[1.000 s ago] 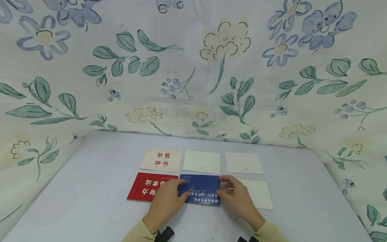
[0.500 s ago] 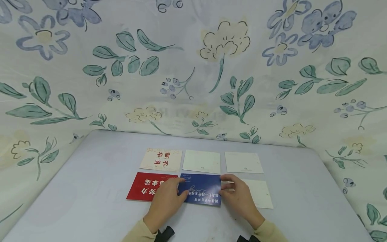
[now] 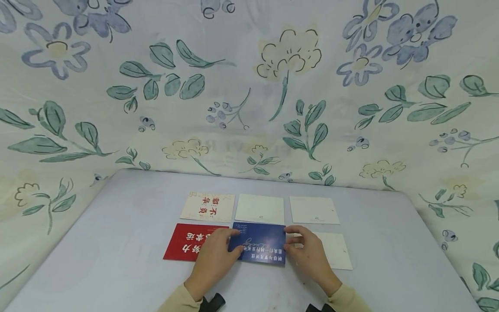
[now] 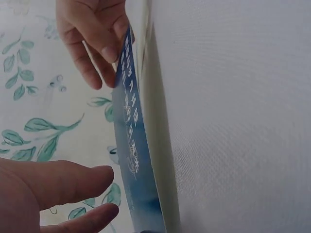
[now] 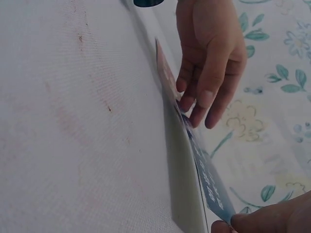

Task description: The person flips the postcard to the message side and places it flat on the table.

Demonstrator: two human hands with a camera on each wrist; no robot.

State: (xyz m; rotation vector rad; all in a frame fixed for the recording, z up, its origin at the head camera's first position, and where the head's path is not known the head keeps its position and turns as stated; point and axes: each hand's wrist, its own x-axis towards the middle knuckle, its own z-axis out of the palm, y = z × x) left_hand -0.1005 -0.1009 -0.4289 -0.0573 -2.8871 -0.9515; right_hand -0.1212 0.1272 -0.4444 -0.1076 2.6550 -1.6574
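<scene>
A blue postcard [image 3: 259,243] with white writing lies in the front row, between my two hands. Its right edge is pinched by my right hand [image 3: 308,253], whose thumb and finger meet at the card's corner in the right wrist view. My left hand [image 3: 214,258] is at its left edge, thumb and fingers spread and relaxed; in the left wrist view the left thumb [image 4: 99,179] looks apart from the card. A red postcard [image 3: 179,245] lies partly hidden under my left hand. Behind my right hand, a cream postcard [image 3: 338,251] is partly covered.
A back row holds a cream postcard with red characters [image 3: 207,208] and two plain cream ones, the middle [image 3: 259,209] and the right [image 3: 313,210]. All lie on a white table [image 3: 117,242]. A floral cloth [image 3: 249,86] hangs behind its far edge.
The blue postcard has shifted slightly right and away from me, along with my right hand. The left hand has barely moved, and the other cards stay in place.
</scene>
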